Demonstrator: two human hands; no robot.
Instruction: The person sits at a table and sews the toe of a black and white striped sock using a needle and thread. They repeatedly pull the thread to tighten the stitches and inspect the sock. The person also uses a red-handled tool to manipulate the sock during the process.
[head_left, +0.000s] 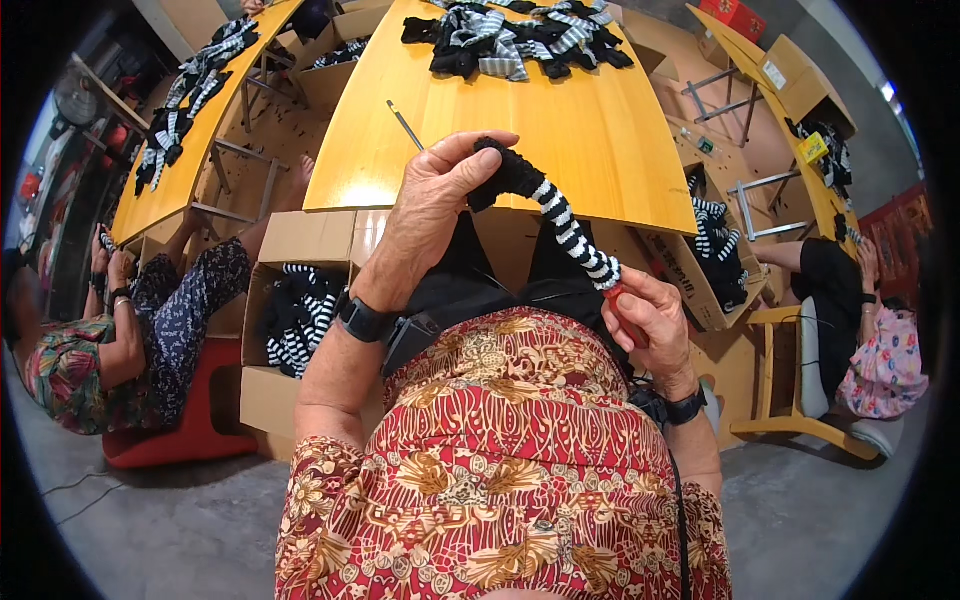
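Patterned shirt (500,470) nearest; striped knit (568,235) arches between both hands (430,190) (652,322), black end (517,174) unclear.

- In the middle, a glossy yellow worktop (370,120) runs toward the far side.
- To the left and right stand a left table (213,105) and a right table (738,48), both yellow, on metal legs (274,190).
- A red chair (180,430) sits at left, a wood-framed chair (775,424) at right.
- Smooth grey floor (215,505) lies near.
- Far right, a grey wall (850,50) and a bright light (888,92).
- Far left, a fan (75,100).
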